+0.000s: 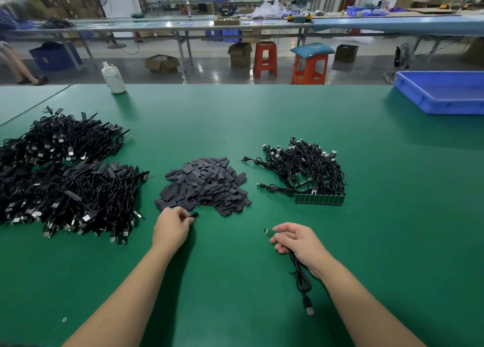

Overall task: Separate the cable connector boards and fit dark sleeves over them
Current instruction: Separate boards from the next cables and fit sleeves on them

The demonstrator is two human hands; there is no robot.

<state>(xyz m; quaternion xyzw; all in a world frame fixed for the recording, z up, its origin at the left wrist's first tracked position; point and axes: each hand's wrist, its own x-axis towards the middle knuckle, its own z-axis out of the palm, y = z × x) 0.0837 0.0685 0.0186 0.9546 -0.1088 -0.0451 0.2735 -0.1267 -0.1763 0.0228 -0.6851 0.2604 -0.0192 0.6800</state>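
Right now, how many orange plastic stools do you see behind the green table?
2. One bare stool stands left; the other stool, right of it, carries a blue cushion. More may be hidden elsewhere.

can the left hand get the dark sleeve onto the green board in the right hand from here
Probably yes. The left hand pinches a dark flat sleeve, the right hand holds the small green connector board with its end sticking out, and only bare green table mat lies between.

Green matte worktop (pixel 235 116); glossy grey concrete floor (pixel 209 71) beyond; two orange plastic stools (pixel 265 58); long blue-topped metal-legged benches (pixel 392 24); open cardboard boxes (pixel 162 64).
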